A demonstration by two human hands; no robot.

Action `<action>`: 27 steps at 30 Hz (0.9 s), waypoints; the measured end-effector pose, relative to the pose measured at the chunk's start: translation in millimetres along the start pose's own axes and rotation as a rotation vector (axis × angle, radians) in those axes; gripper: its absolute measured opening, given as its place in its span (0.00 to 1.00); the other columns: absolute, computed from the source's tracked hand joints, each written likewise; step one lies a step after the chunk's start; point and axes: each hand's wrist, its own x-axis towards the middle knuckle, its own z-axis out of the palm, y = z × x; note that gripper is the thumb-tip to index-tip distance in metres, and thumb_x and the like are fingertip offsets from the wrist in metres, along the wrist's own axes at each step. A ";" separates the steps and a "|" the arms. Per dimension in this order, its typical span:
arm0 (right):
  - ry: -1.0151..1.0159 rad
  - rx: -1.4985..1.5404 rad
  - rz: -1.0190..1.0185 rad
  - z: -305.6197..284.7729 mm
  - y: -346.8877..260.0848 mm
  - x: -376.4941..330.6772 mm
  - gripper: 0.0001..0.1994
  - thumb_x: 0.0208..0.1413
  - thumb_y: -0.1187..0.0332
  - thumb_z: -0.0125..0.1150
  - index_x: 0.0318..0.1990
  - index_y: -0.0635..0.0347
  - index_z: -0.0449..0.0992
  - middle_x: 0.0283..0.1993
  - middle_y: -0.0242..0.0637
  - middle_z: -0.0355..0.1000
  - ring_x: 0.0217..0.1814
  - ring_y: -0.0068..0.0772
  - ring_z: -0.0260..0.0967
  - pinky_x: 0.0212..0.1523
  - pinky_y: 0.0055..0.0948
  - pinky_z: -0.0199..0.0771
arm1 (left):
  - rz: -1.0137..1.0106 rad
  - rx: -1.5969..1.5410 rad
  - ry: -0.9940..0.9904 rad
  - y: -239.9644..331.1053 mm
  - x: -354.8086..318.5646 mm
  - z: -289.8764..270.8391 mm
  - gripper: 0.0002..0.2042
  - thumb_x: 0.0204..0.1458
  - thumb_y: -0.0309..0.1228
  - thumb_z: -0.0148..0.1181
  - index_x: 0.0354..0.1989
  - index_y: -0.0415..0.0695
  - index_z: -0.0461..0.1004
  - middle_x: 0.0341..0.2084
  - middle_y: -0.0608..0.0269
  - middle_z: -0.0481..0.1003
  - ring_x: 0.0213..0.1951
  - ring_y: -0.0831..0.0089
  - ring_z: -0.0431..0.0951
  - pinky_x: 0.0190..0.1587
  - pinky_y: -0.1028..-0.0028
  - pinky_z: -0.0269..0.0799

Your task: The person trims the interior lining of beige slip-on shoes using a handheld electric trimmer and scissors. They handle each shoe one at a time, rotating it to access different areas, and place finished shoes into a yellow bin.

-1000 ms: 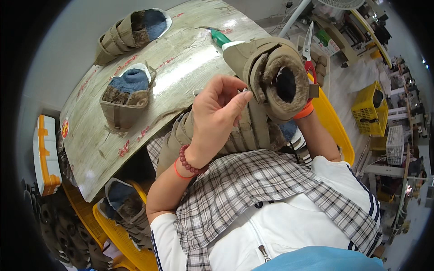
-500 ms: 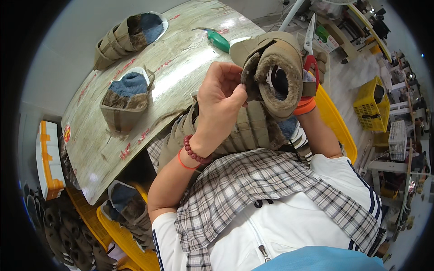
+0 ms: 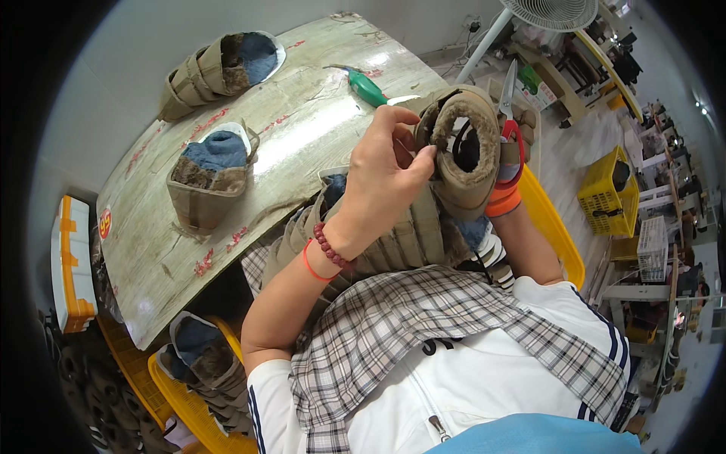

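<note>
My left hand [image 3: 384, 180], wearing a bead bracelet, pinches the edge of a tan shoe upper [image 3: 458, 198] between thumb and fingertips. The upper is held up with its fleece-lined opening facing me, and a strap flap lies on its left side. Behind it is my right hand [image 3: 505, 201], with an orange band at the wrist; its fingers are mostly hidden and appear to support the upper. Red-handled scissors [image 3: 511, 144] stick up beside the upper at that hand, blades pointing away. Below, a row of similar stacked uppers [image 3: 401, 240] rests against my lap.
Two tan uppers, one far [image 3: 198, 79] and one nearer [image 3: 206, 189], lie on the table [image 3: 302, 98] beside a green-handled tool [image 3: 367, 89]. A yellow basket of uppers [image 3: 162, 378] stands low at left. Another yellow bin [image 3: 556, 227] is at my right, below a fan [image 3: 552, 11].
The upper has turned slightly, and its flap has come closer to the opening. My left fingers have shifted along its edge. The scissors have tilted a little, and the whole view has shifted.
</note>
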 end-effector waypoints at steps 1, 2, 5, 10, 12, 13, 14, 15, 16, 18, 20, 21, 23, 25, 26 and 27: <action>0.024 0.028 0.020 -11.3 -0.9 -0.2 0.30 0.57 0.44 0.38 0.57 0.59 0.62 0.53 0.44 0.65 0.53 0.40 0.64 0.55 0.39 0.65 | 0.030 0.093 0.015 2.6 1.9 -0.9 0.14 0.45 0.23 0.58 0.40 0.38 0.64 0.25 0.60 0.68 0.22 0.77 0.69 0.26 0.78 0.68; -0.056 0.027 0.028 -10.6 -0.2 0.9 0.27 0.58 0.49 0.40 0.58 0.60 0.61 0.54 0.45 0.65 0.53 0.39 0.64 0.54 0.37 0.66 | 0.056 0.187 0.033 5.7 2.6 -1.8 0.14 0.45 0.24 0.58 0.40 0.38 0.65 0.26 0.59 0.68 0.22 0.74 0.70 0.27 0.76 0.69; -0.159 -0.191 0.008 -9.2 1.7 2.6 0.23 0.59 0.60 0.44 0.58 0.62 0.59 0.55 0.45 0.64 0.53 0.36 0.66 0.52 0.32 0.68 | 0.214 0.431 0.105 -1.3 9.8 -1.8 0.12 0.44 0.24 0.59 0.38 0.37 0.68 0.27 0.58 0.70 0.23 0.73 0.72 0.28 0.75 0.69; 0.130 -1.277 -0.163 -28.7 10.6 -4.1 0.19 0.59 0.60 0.45 0.53 0.61 0.66 0.48 0.40 0.70 0.46 0.30 0.70 0.45 0.26 0.72 | 0.425 0.485 0.150 -14.0 16.7 3.9 0.08 0.43 0.21 0.56 0.33 0.36 0.71 0.24 0.55 0.71 0.23 0.65 0.72 0.28 0.71 0.69; 0.039 -1.007 -0.138 -21.8 12.8 -4.0 0.21 0.58 0.58 0.45 0.54 0.61 0.65 0.49 0.41 0.70 0.48 0.31 0.70 0.47 0.27 0.71 | 0.441 0.461 0.173 -19.2 18.3 6.1 0.06 0.43 0.20 0.55 0.31 0.35 0.71 0.23 0.54 0.70 0.23 0.64 0.72 0.27 0.71 0.68; -0.097 -0.518 -0.074 -17.8 13.2 -2.5 0.23 0.58 0.55 0.45 0.55 0.61 0.64 0.51 0.43 0.68 0.50 0.34 0.68 0.50 0.29 0.70 | 0.432 0.440 0.174 -21.9 17.6 7.3 0.06 0.43 0.20 0.55 0.31 0.35 0.71 0.23 0.54 0.71 0.23 0.64 0.71 0.27 0.71 0.68; -0.180 -0.257 -0.050 -13.8 13.6 -0.4 0.25 0.58 0.53 0.44 0.57 0.61 0.62 0.53 0.44 0.66 0.52 0.36 0.66 0.52 0.31 0.68 | 0.429 0.420 0.169 -23.2 18.5 7.8 0.06 0.43 0.20 0.55 0.31 0.35 0.71 0.23 0.54 0.71 0.23 0.65 0.71 0.27 0.71 0.68; -0.256 0.002 -0.003 -10.0 13.9 1.0 0.27 0.57 0.51 0.44 0.58 0.61 0.60 0.55 0.46 0.64 0.55 0.39 0.65 0.55 0.33 0.66 | 0.416 0.409 0.165 -24.4 19.4 7.7 0.06 0.43 0.20 0.55 0.31 0.35 0.71 0.22 0.54 0.71 0.22 0.65 0.71 0.27 0.72 0.67; -0.293 0.028 0.012 -9.4 13.9 3.2 0.30 0.57 0.49 0.43 0.60 0.61 0.58 0.57 0.47 0.62 0.57 0.41 0.63 0.58 0.35 0.63 | 0.403 0.398 0.161 -25.5 20.3 7.3 0.05 0.43 0.21 0.55 0.30 0.34 0.71 0.22 0.54 0.71 0.22 0.65 0.71 0.27 0.72 0.67; -0.301 0.013 0.017 -0.3 16.0 6.4 0.30 0.58 0.47 0.40 0.60 0.60 0.57 0.56 0.46 0.62 0.56 0.41 0.61 0.58 0.37 0.62 | 0.360 0.382 0.151 -27.7 21.8 5.6 0.05 0.44 0.22 0.55 0.29 0.35 0.70 0.23 0.52 0.71 0.23 0.61 0.71 0.28 0.70 0.68; -0.219 0.038 0.056 10.7 14.7 5.8 0.28 0.59 0.48 0.38 0.59 0.59 0.59 0.53 0.42 0.64 0.53 0.37 0.62 0.54 0.36 0.64 | 0.305 0.366 0.136 -29.7 23.9 3.3 0.04 0.45 0.23 0.54 0.28 0.36 0.70 0.25 0.49 0.71 0.27 0.53 0.73 0.31 0.64 0.69; -0.161 0.109 0.103 15.3 13.4 6.1 0.27 0.60 0.48 0.38 0.58 0.58 0.60 0.52 0.41 0.65 0.51 0.36 0.63 0.53 0.36 0.64 | 0.293 0.356 0.136 -32.8 25.2 1.4 0.04 0.45 0.23 0.54 0.29 0.36 0.69 0.25 0.49 0.71 0.27 0.53 0.73 0.31 0.64 0.69; -0.208 0.030 0.101 10.9 11.5 14.5 0.28 0.59 0.47 0.39 0.58 0.60 0.60 0.52 0.42 0.65 0.52 0.38 0.63 0.54 0.37 0.64 | 0.271 0.335 0.131 -35.6 27.3 -3.0 0.05 0.45 0.22 0.53 0.31 0.36 0.68 0.24 0.49 0.71 0.27 0.53 0.73 0.31 0.63 0.69; -0.263 -0.045 0.080 5.4 9.7 16.5 0.29 0.58 0.48 0.41 0.57 0.64 0.60 0.55 0.47 0.64 0.55 0.42 0.63 0.57 0.39 0.63 | 0.104 0.316 0.106 -26.9 25.1 -6.7 0.07 0.45 0.21 0.52 0.33 0.37 0.67 0.24 0.49 0.71 0.28 0.52 0.73 0.31 0.63 0.69; -0.165 0.009 0.106 -2.3 10.6 16.1 0.29 0.58 0.49 0.43 0.57 0.65 0.60 0.55 0.48 0.64 0.55 0.43 0.63 0.57 0.40 0.63 | 0.019 0.304 0.094 -22.5 24.7 -7.4 0.08 0.45 0.21 0.52 0.35 0.38 0.66 0.23 0.49 0.71 0.28 0.52 0.73 0.31 0.62 0.69; -0.068 0.062 0.132 -10.5 13.1 16.5 0.29 0.57 0.50 0.44 0.57 0.65 0.59 0.56 0.49 0.63 0.56 0.44 0.63 0.57 0.40 0.63 | 0.045 0.322 0.096 -22.8 25.5 -7.6 0.08 0.45 0.20 0.52 0.35 0.39 0.66 0.23 0.50 0.70 0.28 0.51 0.73 0.30 0.62 0.68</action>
